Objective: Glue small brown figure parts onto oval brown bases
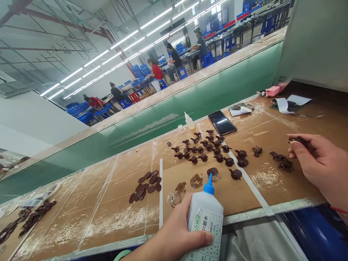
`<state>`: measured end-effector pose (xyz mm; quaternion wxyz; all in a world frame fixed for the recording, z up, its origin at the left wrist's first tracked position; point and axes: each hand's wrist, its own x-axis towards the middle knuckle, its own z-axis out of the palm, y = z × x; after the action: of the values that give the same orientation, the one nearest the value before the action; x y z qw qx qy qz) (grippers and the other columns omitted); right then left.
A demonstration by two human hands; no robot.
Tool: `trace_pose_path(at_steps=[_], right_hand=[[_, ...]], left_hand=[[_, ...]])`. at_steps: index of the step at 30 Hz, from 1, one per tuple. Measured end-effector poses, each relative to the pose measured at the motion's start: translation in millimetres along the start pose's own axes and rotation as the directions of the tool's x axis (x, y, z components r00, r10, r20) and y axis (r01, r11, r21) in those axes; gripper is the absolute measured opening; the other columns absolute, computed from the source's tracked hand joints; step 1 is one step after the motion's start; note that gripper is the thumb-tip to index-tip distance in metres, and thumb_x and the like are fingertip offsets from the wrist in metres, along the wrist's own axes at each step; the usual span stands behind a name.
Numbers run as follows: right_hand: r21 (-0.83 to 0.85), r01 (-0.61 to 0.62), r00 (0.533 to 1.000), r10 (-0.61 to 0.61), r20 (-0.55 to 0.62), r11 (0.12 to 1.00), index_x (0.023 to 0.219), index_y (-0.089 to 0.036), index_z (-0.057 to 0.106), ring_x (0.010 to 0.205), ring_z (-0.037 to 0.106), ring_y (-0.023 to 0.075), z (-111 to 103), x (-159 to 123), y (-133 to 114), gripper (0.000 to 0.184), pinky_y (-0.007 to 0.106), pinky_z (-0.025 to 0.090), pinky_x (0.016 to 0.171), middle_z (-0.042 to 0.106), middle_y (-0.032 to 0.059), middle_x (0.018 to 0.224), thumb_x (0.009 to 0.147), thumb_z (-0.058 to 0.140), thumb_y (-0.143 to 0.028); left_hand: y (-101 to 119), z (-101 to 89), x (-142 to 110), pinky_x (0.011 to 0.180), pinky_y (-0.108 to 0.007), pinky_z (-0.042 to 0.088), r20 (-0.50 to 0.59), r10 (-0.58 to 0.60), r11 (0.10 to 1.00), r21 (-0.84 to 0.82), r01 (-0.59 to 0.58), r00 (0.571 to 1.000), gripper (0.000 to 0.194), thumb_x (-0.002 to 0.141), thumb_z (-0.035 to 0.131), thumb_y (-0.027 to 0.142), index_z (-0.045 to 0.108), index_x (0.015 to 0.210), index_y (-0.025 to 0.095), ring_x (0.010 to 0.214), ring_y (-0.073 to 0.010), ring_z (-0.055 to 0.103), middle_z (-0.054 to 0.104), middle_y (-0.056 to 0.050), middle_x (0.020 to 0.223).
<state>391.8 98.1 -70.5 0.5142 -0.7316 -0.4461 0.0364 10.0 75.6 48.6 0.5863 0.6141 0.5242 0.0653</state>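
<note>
My left hand (181,232) is wrapped round a white glue bottle (208,214) with a blue nozzle. The nozzle tip is at a dark brown oval disc (212,171) lying on a clear round piece (215,177); I cannot tell whether they touch. At the right, my right hand (318,159) pinches a small dark brown figure piece (303,141), mostly hidden by the fingers. Beside that hand lies a small heap of similar dark figures (282,161). Several discs with figures on them (209,146) stand in rows, and loose oval discs (145,186) lie to the left.
A black phone (222,122) and a small white dropper bottle (189,121) lie near the back edge. Torn foil packets (289,105) sit at the back right. Dark pieces (35,217) lie far left. Several people work at distant tables (190,54).
</note>
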Motion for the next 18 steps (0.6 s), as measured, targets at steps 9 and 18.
trace_pose_path(at_steps=[9, 18], right_hand=[[0.089, -0.047, 0.999, 0.046, 0.018, 0.995, 0.115, -0.025, 0.074, 0.070, 0.070, 0.0233, -3.2, -0.4, -6.4, 0.040, 0.037, 0.053, 0.072, 0.071, 0.0024, 0.074, 0.087, 0.059, -0.049], [0.093, -0.064, 0.998, 0.063, 0.012, 0.994, 0.114, -0.025, 0.074, 0.068, 0.069, 0.0223, -2.5, 0.9, -6.8, 0.040, 0.035, 0.052, 0.070, 0.070, 0.0019, 0.072, 0.085, 0.061, -0.048]], left_hand=[[-4.6, -2.0, 7.0, 0.086, -0.039, 0.047, 0.032, 0.005, 0.999, -0.033, -0.004, 0.999, 0.072, 0.068, 0.083, 0.046, 0.057, 0.128, 0.018, 0.099, -0.0281, 0.058, 0.064, -0.007, 0.110], [-9.7, -0.3, 10.3, 0.079, -0.035, 0.046, 0.044, -0.011, 0.990, -0.139, 0.017, 0.999, 0.074, 0.067, 0.085, 0.045, 0.057, 0.130, 0.018, 0.090, -0.0232, 0.057, 0.063, -0.004, 0.101]])
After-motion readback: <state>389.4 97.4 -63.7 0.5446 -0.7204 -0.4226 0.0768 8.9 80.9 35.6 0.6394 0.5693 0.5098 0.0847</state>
